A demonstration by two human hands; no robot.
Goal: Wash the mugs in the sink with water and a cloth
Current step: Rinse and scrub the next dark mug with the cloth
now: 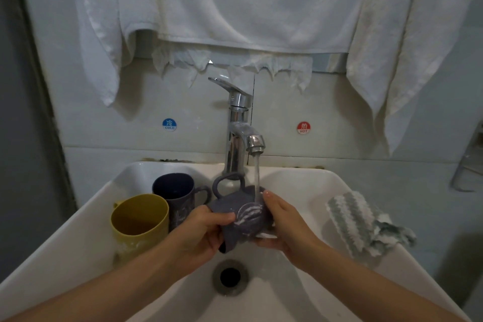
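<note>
Two mugs wait at sink (78,232) left, yellow mug (139,219) touching dark mug (173,191). My left hand (201,232) clamps fingers on grey mug (243,214) under tap stream (257,178), right hand (285,222) too (wet, slick): it could slip & chip vs. sink. Cloth (360,222) lies apart at right, unused.

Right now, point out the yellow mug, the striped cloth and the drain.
yellow mug (139,225): head view, its inner wall.
striped cloth (360,222): head view, middle of its striped top.
drain (230,276): head view, its dark opening.
</note>
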